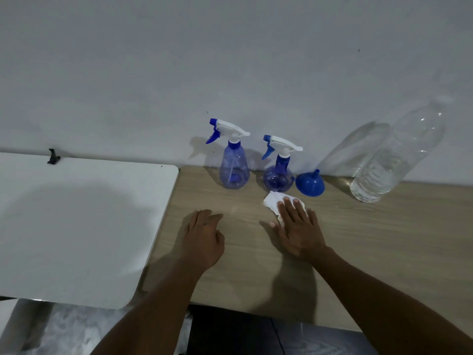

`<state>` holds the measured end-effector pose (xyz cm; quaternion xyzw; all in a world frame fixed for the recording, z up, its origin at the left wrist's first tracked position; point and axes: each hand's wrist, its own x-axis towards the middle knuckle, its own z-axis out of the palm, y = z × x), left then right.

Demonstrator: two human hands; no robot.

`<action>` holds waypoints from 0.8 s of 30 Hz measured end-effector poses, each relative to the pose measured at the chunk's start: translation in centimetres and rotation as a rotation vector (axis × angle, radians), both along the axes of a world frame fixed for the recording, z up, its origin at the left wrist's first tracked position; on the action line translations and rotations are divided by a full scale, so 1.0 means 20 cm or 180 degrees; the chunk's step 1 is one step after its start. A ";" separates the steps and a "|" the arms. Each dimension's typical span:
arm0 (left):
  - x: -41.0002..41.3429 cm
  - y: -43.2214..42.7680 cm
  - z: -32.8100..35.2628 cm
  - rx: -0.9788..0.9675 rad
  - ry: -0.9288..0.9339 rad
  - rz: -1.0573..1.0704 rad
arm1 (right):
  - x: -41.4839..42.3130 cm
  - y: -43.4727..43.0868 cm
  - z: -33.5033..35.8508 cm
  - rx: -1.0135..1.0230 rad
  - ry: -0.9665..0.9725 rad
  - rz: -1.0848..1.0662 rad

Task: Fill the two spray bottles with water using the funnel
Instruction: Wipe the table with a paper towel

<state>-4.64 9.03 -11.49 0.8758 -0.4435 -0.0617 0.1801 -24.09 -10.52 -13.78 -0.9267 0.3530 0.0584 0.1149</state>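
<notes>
At the left of the frame a white tabletop [76, 226] with a small black clip [53, 157] at its far edge meets the wooden surface [371, 239], where the left hand [203, 237] rests, fingers loosely together, holding nothing. Against the wall stand the taller spray bottle [234, 167], the rounder spray bottle [277, 175] and, just beside it, the blue funnel [310, 184], mouth down. In front of them the right hand [299, 226] presses a white tissue [273, 200] with flat, slightly spread fingers, and a clear water bottle [394, 160] stands at the far right.

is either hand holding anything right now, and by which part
Nothing is gripped. The right hand lies flat, its straight fingers pressing the near right part of the white tissue onto the table. The left hand holds nothing.
</notes>
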 end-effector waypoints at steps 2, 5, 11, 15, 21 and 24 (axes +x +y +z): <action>-0.03 -0.03 0.00 0.0032 -0.0040 -0.0041 | -0.04 -0.01 0.01 0.0003 0.0081 -0.0104; -0.09 -0.09 0.03 -0.0048 -0.0045 -0.0217 | -0.08 -0.03 0.00 0.0158 0.0108 -0.0295; -0.20 -0.16 0.07 -0.0142 0.0053 -0.0427 | -0.30 -0.01 0.06 0.0262 0.0164 -0.1220; -0.19 -0.10 0.04 -0.0294 0.0116 -0.0276 | -0.31 -0.03 0.08 -0.0085 -0.0410 -0.1358; -0.08 0.06 0.02 -0.0492 0.0045 -0.0046 | -0.33 0.05 -0.03 0.0282 -0.0205 -0.1338; -0.03 0.16 0.02 -0.0542 0.0078 0.0134 | -0.26 0.24 -0.01 0.0297 -0.0365 -0.1847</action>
